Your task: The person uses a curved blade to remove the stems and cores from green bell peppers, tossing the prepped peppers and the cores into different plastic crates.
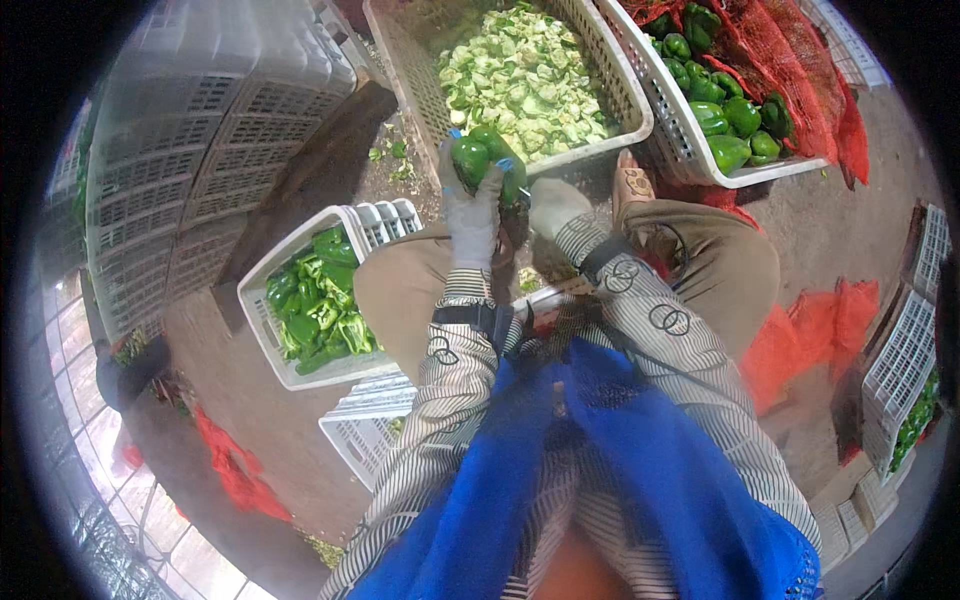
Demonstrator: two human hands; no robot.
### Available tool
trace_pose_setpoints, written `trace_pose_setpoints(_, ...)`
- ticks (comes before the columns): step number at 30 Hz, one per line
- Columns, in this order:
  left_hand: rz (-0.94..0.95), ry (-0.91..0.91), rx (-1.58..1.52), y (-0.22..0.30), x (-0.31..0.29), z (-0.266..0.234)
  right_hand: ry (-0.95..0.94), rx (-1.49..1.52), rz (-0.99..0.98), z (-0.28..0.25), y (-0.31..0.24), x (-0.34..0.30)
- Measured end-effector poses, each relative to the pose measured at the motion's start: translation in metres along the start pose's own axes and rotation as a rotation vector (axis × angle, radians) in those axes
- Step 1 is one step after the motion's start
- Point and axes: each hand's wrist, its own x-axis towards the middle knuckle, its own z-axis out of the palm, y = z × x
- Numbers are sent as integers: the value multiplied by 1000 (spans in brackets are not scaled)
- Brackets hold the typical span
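My left hand (471, 215), in a pale glove with blue showing at the fingertips, is closed around a green bell pepper (470, 163). A second rounded green shape, perhaps another part of the pepper, shows beside it. To its right my right hand (557, 208), also gloved, has its fingers curled, and whatever it may hold is blurred and hidden. Just beyond both hands stands a large white crate (600, 155) holding a heap of pale green cut pepper pieces (525, 85). At my left knee a smaller white crate (300, 383) contains opened green peppers (318, 310).
Whole green peppers (740, 118) and red mesh sacking (790, 60) fill a white crate (680, 130) at the far right. Stacked crates (200, 150) rise on the left. Red netting (815, 330) lies on the floor at right, beside another crate (895, 385). A white crate (365, 440) sits near my left forearm.
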Motion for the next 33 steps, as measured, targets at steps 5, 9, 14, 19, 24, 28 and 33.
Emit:
trace_pose_setpoints(5,-181,12,-160,-19,33,-6,-7,47,75,31,5,21)
trace_pose_setpoints(9,-256,1,-540,-27,46,-9,-219,322,109,19,19,32)
trace_pose_setpoints(14,-399,-65,-1229,-6,60,-11,19,561,-86,-40,11,20)
trace_pose_setpoints(19,-374,-268,-1185,55,75,-14,253,442,-443,-115,-31,14)
trace_pose_setpoints(24,-197,-429,-668,120,85,-35,505,2,-639,-161,-48,7)
trace_pose_setpoints(28,-94,-441,-212,141,94,-43,584,-34,-686,-162,-45,7)
trace_pose_setpoints(33,-281,-507,-207,130,89,-44,513,-152,-556,-143,-45,20)
